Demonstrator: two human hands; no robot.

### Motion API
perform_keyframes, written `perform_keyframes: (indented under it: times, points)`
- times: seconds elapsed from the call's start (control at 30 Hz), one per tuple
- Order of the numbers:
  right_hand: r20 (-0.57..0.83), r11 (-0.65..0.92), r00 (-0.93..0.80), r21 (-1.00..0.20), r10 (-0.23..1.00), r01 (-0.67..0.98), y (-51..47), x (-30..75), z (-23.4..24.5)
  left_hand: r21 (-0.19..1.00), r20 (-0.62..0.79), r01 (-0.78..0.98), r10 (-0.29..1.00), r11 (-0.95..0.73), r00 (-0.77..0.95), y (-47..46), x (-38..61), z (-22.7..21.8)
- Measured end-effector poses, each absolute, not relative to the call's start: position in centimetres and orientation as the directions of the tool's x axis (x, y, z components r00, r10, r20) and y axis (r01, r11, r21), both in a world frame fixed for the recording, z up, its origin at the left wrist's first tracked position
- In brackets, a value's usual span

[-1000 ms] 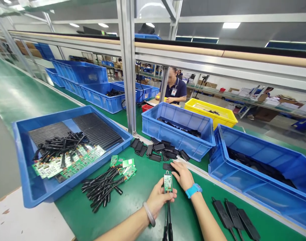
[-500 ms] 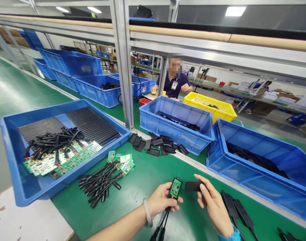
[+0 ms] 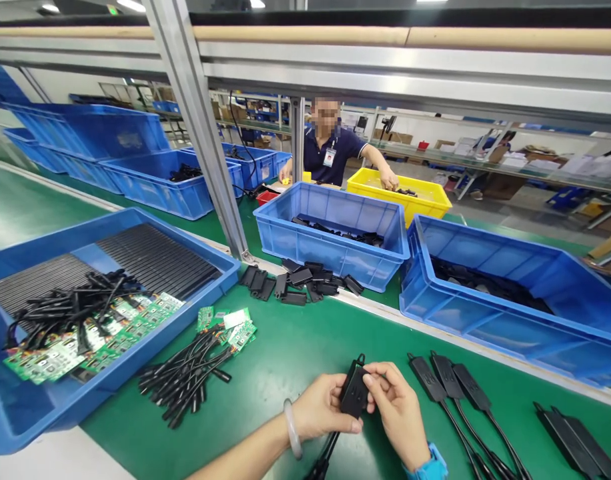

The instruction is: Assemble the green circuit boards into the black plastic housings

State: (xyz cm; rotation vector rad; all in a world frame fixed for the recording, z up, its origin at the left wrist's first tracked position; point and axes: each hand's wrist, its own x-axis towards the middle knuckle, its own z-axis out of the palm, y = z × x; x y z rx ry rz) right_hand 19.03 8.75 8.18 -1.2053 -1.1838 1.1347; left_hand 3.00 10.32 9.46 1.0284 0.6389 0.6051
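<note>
Right, the green desk (image 3: 295,340) spreads beneath everything. Biggest upon it at the right sits a blue bin (image 3: 490,333) with dark pieces in the bottom; at the left, a blue tray (image 3: 50,423) carries green boards and black cables, and a smaller blue crate (image 3: 330,257) stands between them at the back. Past that, a co-worker in a dark shirt dips a hand (image 3: 389,179) into a yellow bin (image 3: 428,207).

Down in size now: a bundle of cabled boards (image 3: 185,377) fans across the left of the desk, and loose black shells (image 3: 305,280) heap just in front of the crate. To the person's right lie three cabled units (image 3: 446,377), side by side, with two more dark units at the far right.

And here's the centre of it! Both hands meet on one black case (image 3: 354,397), lifted above the near desk and tilted. The left hand (image 3: 325,403) grips its left side and lower end; the right hand (image 3: 398,407) pinches its right edge, thumb on the face. It looks light, stiff and fairly smooth, so the long edges offer the best hold, sparing the leads (image 3: 325,457) from any tug. Smallest of all, a loop (image 3: 360,360) pokes from the far end.
</note>
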Motion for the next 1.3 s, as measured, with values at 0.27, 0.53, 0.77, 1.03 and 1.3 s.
perform_keyframes:
  times: [0.27, 0.53, 0.77, 1.03, 1.3]
  points:
    - [-0.063, -0.051, 0.077, -0.987, 0.995, -0.152, 8.9, 18.8, 8.2, 0.943, -0.224, -0.07, 0.779, 0.324, 0.586, 10.1, 3.3, 9.2]
    - [-0.173, -0.188, -0.1, -0.969, 0.98, -0.163, 9.0, 18.8, 7.7, 0.98, -0.193, 0.073, 0.814, 0.184, 0.547, 9.7, 3.4, 9.6]
    - [-0.152, -0.165, -0.092, -0.973, 0.984, -0.161, 9.0, 18.7, 7.5, 0.982, -0.16, 0.172, 0.856, 0.084, 0.493, 9.0, 3.6, 10.2]
    - [0.231, 0.173, 0.028, -0.798, 0.973, 0.577, 8.3, 17.5, 6.7, 0.952, -0.115, -0.175, 0.826, 0.25, 0.552, 9.0, 4.4, 7.4]
    - [0.477, 0.155, -0.061, -0.161, 0.877, 0.975, 10.3, 25.3, 2.2, 0.971, -0.16, 0.234, 0.829, 0.036, 0.535, 9.6, 1.6, 10.8]
